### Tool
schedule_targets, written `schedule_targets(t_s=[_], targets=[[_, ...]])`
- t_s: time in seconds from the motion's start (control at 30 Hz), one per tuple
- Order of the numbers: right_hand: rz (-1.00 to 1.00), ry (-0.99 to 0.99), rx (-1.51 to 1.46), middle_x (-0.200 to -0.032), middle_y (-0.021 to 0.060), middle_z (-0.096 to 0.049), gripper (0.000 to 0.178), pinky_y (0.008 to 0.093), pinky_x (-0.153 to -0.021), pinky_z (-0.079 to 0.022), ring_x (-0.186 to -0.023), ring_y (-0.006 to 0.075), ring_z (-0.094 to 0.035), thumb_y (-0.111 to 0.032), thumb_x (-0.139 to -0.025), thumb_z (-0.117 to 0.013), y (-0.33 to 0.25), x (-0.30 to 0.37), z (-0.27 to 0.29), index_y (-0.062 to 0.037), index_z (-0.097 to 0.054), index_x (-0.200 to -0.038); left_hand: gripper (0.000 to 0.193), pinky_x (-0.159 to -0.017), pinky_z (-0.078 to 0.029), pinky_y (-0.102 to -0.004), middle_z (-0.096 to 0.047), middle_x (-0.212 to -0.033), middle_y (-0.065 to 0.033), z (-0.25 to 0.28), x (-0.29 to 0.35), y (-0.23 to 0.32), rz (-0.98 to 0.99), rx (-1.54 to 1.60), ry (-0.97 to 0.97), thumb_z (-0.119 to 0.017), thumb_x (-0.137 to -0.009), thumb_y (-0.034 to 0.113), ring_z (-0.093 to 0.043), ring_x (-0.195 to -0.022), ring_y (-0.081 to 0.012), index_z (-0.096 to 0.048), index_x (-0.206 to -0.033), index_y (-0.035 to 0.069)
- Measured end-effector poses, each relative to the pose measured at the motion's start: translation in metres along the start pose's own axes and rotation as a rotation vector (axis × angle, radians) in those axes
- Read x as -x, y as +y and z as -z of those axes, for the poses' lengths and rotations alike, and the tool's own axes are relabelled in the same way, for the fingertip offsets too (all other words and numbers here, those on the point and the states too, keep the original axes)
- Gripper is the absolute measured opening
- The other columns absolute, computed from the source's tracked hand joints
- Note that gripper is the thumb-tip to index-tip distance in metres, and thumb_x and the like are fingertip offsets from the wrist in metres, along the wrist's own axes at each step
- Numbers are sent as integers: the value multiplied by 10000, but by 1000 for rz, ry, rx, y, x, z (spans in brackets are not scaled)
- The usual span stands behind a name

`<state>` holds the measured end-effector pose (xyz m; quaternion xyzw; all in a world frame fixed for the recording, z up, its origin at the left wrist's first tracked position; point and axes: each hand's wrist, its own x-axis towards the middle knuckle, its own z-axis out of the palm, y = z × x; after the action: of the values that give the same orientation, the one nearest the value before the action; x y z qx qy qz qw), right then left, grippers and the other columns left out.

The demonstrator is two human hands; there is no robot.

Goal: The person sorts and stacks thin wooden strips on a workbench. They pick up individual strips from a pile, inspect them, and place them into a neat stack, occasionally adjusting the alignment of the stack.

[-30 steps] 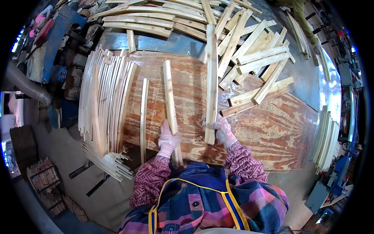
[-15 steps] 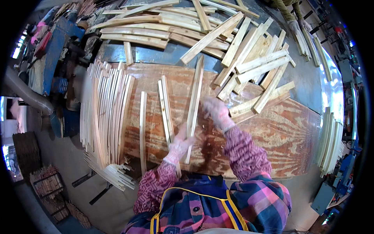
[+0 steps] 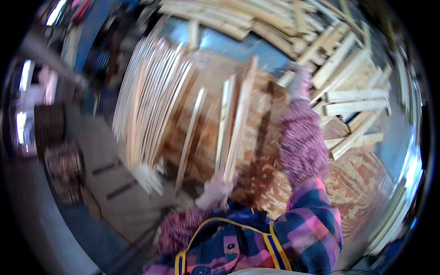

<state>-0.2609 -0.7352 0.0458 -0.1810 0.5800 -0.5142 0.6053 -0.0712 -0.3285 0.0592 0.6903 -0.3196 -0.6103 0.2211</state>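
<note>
My left hand (image 3: 217, 187), in a pale glove, is closed round the near end of a long wooden strip (image 3: 243, 114) by the plywood board's near edge. Close along its left side lies another wooden strip (image 3: 224, 117), and a thinner strip (image 3: 190, 133) lies apart, further left. My right hand (image 3: 300, 81), gloved too, is stretched out to the far right, at the near end of a wooden strip (image 3: 316, 48) in the loose pile. Motion blur smears its fingers, so whether they grip that strip is unclear.
The strips lie on a worn plywood board (image 3: 261, 176) over a blue tabletop (image 3: 224, 41). A row of upright-edged strips (image 3: 153, 96) stands at the left. Loose wooden pieces (image 3: 355, 98) are heaped at the far right. Bundles (image 3: 64, 165) sit on the floor at left.
My right hand has reached away and rightward to the pile. My left hand has drawn nearer with its strip, which now lies close beside the other. The whole view has turned and blurred.
</note>
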Motion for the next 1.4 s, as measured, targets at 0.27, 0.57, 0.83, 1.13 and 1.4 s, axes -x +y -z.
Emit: schedule_targets(t_s=[0.27,0.57,0.83,1.13,1.4], targets=[[106,-389,0,-1097,123,-574,552,341,-793,-576,-921,223,-621,-4,-765,-489,86,246,33,64,-443,-1311,453,-742,-490,-256,-606,-1026,-4,75,32,8,-491,105,669,-635,-946,89,-552,-844,-84,-513,-1381,55],[-96,-257,541,-990,92,-605,436,326,-738,-496,-892,190,-584,-387,-968,-632,239,397,-21,-31,-556,-1207,613,-903,-516,-374,-638,-1267,-199,347,123,-230,532,114,1363,-612,-952,297,-651,-1089,-360,-403,-1467,38],[70,-70,679,-1083,130,-631,556,371,-791,-499,-929,222,-595,-322,-963,-658,301,374,4,-12,-464,-1382,734,-988,-489,-521,-559,-1385,-232,450,-21,-374,571,345,896,-557,-910,423,-604,-1198,-413,-272,-1560,237],[70,157,708,-983,64,-595,377,331,-754,-475,-853,186,-568,-330,-964,-652,310,413,-51,-41,-567,-1191,892,-1075,-428,-479,-410,-1512,-264,494,-83,-397,431,438,603,-578,-938,405,-515,-1308,-408,-34,-1606,174],[-62,-4,557,-1184,132,-628,453,409,-850,-548,-1038,279,-629,-356,-1032,-520,316,382,10,-37,-528,-1353,762,-1026,-461,-450,-478,-1429,-243,522,-101,-369,494,-180,598,-617,-938,355,-596,-1178,-367,-175,-1502,95]])
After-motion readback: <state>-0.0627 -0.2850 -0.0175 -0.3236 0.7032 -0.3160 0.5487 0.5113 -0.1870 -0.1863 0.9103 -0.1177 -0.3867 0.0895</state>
